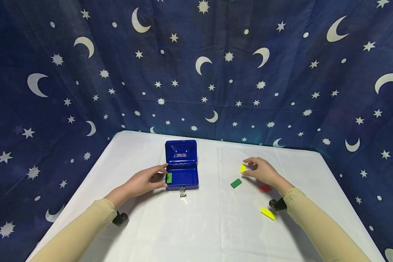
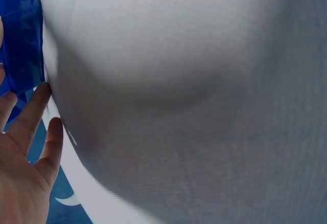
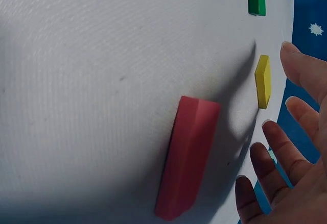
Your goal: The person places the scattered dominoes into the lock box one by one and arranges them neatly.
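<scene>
A blue metal cash box stands on the white table with its lid raised, and a light green block is at its left side. My left hand is at the box's left wall, thumb and fingers spread; in the left wrist view, the extended fingers reach its edge. A small key hangs at the front latch. On the right, my right hand hovers beside a yellow block, fingers apart and holding nothing. A red block lies under the wrist, with a dark green block left of it.
A second yellow block lies nearer the front, below the right wrist. The white-covered table stretches between both arms. A dark blue curtain with moons and stars encloses the back and sides.
</scene>
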Motion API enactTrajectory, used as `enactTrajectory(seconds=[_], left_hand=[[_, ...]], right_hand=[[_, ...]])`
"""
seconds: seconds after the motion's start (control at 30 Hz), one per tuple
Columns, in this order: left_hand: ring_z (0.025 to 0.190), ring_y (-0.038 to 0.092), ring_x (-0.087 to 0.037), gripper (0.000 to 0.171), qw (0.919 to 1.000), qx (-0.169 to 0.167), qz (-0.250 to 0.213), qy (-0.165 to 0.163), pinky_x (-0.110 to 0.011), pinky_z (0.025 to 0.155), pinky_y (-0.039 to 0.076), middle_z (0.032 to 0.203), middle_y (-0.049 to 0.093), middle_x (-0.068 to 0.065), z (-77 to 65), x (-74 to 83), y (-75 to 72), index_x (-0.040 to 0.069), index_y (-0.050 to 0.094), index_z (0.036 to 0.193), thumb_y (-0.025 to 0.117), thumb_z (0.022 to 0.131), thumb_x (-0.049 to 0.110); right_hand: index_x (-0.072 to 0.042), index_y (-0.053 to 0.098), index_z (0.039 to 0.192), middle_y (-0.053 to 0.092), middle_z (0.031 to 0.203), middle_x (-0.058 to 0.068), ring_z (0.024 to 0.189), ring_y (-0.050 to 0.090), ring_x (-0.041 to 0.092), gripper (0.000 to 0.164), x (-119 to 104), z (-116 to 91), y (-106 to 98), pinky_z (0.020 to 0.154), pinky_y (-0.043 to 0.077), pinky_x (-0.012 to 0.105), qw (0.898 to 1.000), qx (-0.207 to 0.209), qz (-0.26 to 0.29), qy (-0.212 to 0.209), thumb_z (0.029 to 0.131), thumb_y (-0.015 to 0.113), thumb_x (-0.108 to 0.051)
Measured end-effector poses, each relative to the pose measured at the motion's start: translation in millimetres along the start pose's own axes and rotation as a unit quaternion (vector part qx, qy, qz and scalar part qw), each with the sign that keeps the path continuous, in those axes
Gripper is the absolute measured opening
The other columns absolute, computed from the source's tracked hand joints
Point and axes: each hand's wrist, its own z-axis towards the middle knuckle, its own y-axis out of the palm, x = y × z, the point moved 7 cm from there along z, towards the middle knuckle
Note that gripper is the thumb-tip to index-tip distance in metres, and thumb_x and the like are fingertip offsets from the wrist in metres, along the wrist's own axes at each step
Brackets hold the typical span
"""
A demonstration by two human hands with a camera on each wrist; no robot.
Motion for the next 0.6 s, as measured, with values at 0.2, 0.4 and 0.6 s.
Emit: enactTrajectory(seconds=[0.2, 0.4, 0.6], left_hand=[[0.129, 0.059, -0.020, 0.044, 1.0000, 0.002, 0.004, 0.006, -0.049, 0.106, 0.047, 0.161, 0.040, 0.005, 1.1, 2.0, -1.5, 0.021, 0.062, 0.128, 0.076, 0.093, 0.046], [0.130, 0.058, -0.019, 0.044, 1.0000, -0.003, -0.004, -0.004, -0.049, 0.107, 0.046, 0.161, 0.040, 0.008, 1.0, 1.0, -1.3, 0.022, 0.062, 0.127, 0.075, 0.093, 0.046], [0.130, 0.058, -0.018, 0.047, 0.9999, -0.004, -0.008, -0.011, -0.049, 0.108, 0.046, 0.161, 0.039, 0.009, 2.1, -0.2, -0.4, 0.022, 0.062, 0.128, 0.077, 0.091, 0.047]], right_hand=[[-0.011, 0.064, 0.139, 0.062, 0.128, 0.015, 0.111, 0.053, 0.035, 0.065, 3, 0, -3, 0.091, 0.046, 0.051, 1.000, 0.015, -0.024, 0.008, 0.086, 0.083, -0.044], [-0.011, 0.064, 0.138, 0.060, 0.130, 0.018, 0.114, 0.053, 0.037, 0.063, 11, -1, -1, 0.094, 0.044, 0.054, 0.999, 0.015, -0.023, 0.018, 0.087, 0.082, -0.042], [-0.013, 0.065, 0.137, 0.059, 0.133, 0.017, 0.118, 0.050, 0.036, 0.059, 19, 0, 2, 0.098, 0.042, 0.056, 0.999, 0.022, -0.009, 0.037, 0.088, 0.081, -0.040]])
